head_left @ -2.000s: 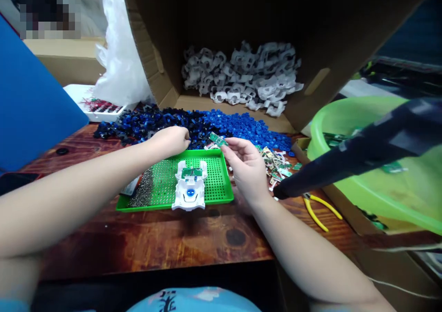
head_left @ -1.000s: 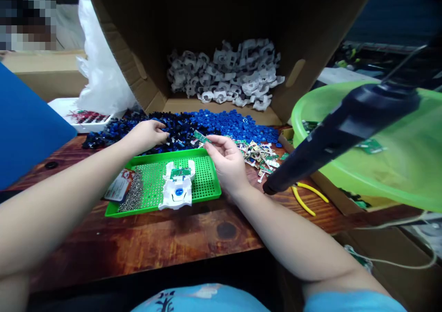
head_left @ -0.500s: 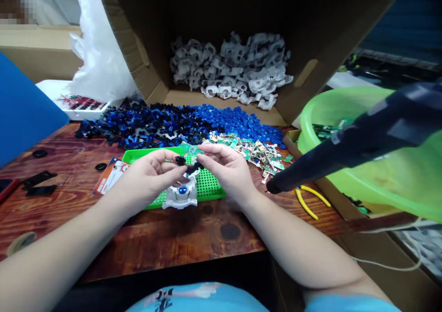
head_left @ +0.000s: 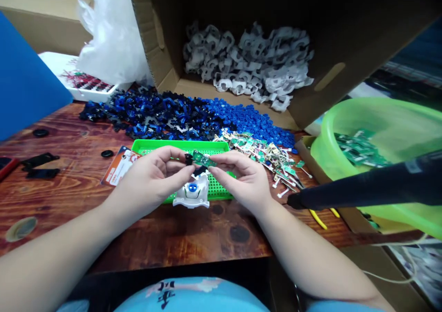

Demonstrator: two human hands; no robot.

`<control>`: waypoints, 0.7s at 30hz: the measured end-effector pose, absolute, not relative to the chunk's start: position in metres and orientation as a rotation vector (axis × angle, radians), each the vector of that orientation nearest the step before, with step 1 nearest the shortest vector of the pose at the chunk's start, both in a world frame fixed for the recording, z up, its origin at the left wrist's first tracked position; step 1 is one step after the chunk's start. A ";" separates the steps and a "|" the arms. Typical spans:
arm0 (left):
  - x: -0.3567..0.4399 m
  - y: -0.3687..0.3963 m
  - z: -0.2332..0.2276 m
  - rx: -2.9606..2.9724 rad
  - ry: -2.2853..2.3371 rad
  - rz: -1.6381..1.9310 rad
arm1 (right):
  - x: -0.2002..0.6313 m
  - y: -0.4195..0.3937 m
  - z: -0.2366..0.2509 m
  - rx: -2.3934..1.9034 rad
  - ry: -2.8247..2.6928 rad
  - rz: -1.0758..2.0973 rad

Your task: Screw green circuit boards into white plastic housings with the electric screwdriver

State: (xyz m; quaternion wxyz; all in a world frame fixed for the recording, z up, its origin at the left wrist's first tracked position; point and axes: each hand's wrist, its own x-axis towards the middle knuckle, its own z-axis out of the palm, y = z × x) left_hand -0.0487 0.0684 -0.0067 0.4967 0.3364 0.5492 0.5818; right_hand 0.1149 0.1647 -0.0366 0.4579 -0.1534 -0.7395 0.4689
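Her left hand point(head_left: 152, 176) pinches a small black part point(head_left: 188, 158) at its fingertips, and the right hand point(head_left: 243, 178) grips a little green circuit board point(head_left: 203, 159) tight against it. Both are held just above a white plastic shell point(head_left: 192, 197) on the green tray point(head_left: 172, 145). Blue pieces point(head_left: 193, 114) are heaped behind on the table point(head_left: 155, 238).
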 end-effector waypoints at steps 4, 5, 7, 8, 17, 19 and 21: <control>-0.046 0.067 -0.005 0.836 1.367 1.417 | 0.115 0.164 -0.033 -0.297 -1.907 0.965; -0.046 0.066 -0.005 0.847 1.375 1.417 | 0.115 0.163 -0.032 -0.292 -1.918 0.937; -0.046 0.066 -0.006 0.860 1.377 1.426 | 0.115 0.162 -0.030 -0.308 -1.946 0.881; -0.046 0.066 -0.006 0.861 1.369 1.435 | 0.115 0.162 -0.029 -0.318 -1.963 0.845; -0.043 0.066 -0.006 0.914 1.357 1.460 | 0.119 0.164 -0.030 -0.233 -2.065 0.593; -0.043 0.067 -0.007 0.913 1.382 1.460 | 0.119 0.165 -0.031 -0.233 -2.073 0.598; -0.043 0.067 -0.007 0.881 1.413 1.463 | 0.119 0.164 -0.031 -0.241 -2.075 0.603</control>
